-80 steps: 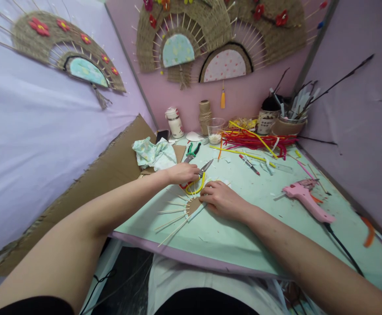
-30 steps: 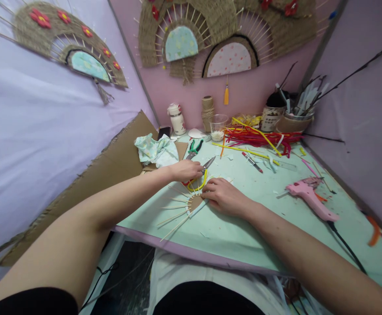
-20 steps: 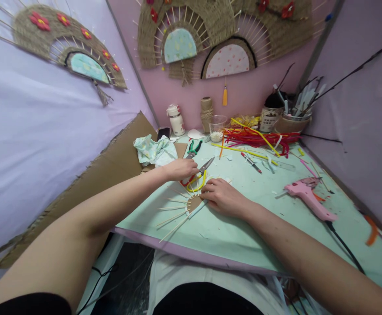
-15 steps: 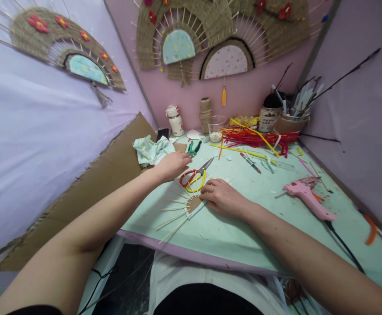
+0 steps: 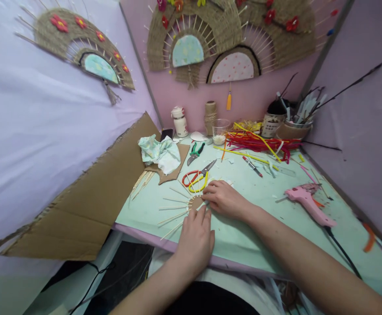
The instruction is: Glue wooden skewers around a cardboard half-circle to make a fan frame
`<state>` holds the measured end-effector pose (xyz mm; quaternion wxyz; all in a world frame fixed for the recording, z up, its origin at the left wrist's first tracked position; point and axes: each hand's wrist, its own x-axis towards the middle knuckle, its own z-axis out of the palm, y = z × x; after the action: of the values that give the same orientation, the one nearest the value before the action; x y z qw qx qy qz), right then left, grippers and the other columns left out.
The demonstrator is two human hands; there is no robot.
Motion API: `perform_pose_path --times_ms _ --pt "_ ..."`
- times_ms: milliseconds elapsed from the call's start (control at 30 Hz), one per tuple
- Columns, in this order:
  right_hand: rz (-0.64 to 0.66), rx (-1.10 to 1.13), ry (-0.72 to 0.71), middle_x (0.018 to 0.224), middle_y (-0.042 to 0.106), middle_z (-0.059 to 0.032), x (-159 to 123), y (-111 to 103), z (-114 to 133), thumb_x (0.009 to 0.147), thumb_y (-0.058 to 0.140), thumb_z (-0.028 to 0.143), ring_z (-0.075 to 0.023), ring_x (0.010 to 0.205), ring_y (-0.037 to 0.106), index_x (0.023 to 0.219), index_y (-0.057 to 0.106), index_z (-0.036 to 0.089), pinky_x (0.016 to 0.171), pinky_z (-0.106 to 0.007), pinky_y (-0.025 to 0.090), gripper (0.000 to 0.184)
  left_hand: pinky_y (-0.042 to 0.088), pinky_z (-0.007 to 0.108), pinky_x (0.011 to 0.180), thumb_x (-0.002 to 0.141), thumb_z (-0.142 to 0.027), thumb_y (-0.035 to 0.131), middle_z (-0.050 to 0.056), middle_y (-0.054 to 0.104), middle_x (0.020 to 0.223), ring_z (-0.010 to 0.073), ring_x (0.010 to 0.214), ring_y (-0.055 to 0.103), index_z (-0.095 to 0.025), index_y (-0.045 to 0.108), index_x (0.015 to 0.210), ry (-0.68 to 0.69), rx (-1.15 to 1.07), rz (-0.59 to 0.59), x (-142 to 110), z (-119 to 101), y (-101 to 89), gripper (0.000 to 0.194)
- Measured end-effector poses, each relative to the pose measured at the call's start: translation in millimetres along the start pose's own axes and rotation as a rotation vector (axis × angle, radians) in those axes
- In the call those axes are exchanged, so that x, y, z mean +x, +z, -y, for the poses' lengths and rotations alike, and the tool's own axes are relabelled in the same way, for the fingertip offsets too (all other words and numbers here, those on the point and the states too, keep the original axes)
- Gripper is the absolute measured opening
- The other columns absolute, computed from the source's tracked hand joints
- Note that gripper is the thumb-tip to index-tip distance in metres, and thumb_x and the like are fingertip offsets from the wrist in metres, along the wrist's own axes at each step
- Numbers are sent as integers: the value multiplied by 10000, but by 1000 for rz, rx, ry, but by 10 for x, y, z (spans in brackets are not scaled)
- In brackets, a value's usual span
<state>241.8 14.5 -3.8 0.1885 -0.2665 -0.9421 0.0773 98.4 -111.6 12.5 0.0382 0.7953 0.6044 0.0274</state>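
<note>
A small fan frame (image 5: 195,203), a half-round piece of brown cardboard with thin wooden sticks fanning out from its curved edge, lies on the table. My right hand (image 5: 225,199) covers its right part, fingers bent and pressed down on it. Along its near straight edge lies my left hand (image 5: 195,238), fingers stretched out and touching the edge; a few stick ends are hidden under both hands. Just beyond the frame are scissors (image 5: 196,180) with one red and one yellow handle, partly under the sticks. Green-handled pruning shears (image 5: 195,153) lie farther back.
Crumpled patterned cloth (image 5: 161,153) rests on cut cardboard, with loose sticks (image 5: 142,183) alongside. A pink glue gun (image 5: 309,203) lies right, its cord trailing off the near edge. Red pipe cleaners (image 5: 259,143), a twine spool (image 5: 210,118) and a plastic cup (image 5: 220,131) stand behind. Large cardboard (image 5: 89,201) leans left.
My left hand has let go of the scissors, leaving them on the table, and come back toward me onto the fan frame's near edge. My right hand stays on the frame.
</note>
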Motion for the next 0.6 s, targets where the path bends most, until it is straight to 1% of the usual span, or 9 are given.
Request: perform_pose_path --times_ms 67,133,333,467,600 --pt "12 -5 7 1077 716 -61 2 -9 5 828 576 81 -229 1054 542 1037 748 213 892 -371 389 302 461 498 1021 903 -180 518 141 494 1466 331 1251 483 -115 501 1380 -20 -34 -15 8 -46 60 482" --pt "19 -11 7 1085 716 -63 2 -16 8 833 575 83 -229 1055 542 1039 748 214 885 -370 391 299 462 514 1012 900 -185 516 136 499 1461 331 1237 484 -127 510 1364 -35 -58 -41 21 -77 92 467" --pt "-3 -26 -14 1080 718 -68 -10 -19 16 851 572 93 -222 1039 543 1012 749 210 883 -366 389 267 467 526 979 871 -165 513 124 522 1432 325 1198 493 -147 576 1232 -81 -72 -152 28 -119 230 367" --pt "-9 -42 -14 1085 719 -60 -20 -14 12 846 582 85 -229 1054 542 1006 746 211 880 -374 391 262 478 512 942 876 -193 512 120 517 1432 319 1180 501 -170 581 1192 -80 -66 -207 21 -111 343 325" --pt "2 -65 -29 1084 720 -62 -16 -14 6 847 593 87 -240 1071 538 1016 744 208 870 -378 396 257 481 494 927 879 -197 514 119 498 1455 310 1186 504 -185 582 1182 -71 -50 -224 18 -112 391 311"
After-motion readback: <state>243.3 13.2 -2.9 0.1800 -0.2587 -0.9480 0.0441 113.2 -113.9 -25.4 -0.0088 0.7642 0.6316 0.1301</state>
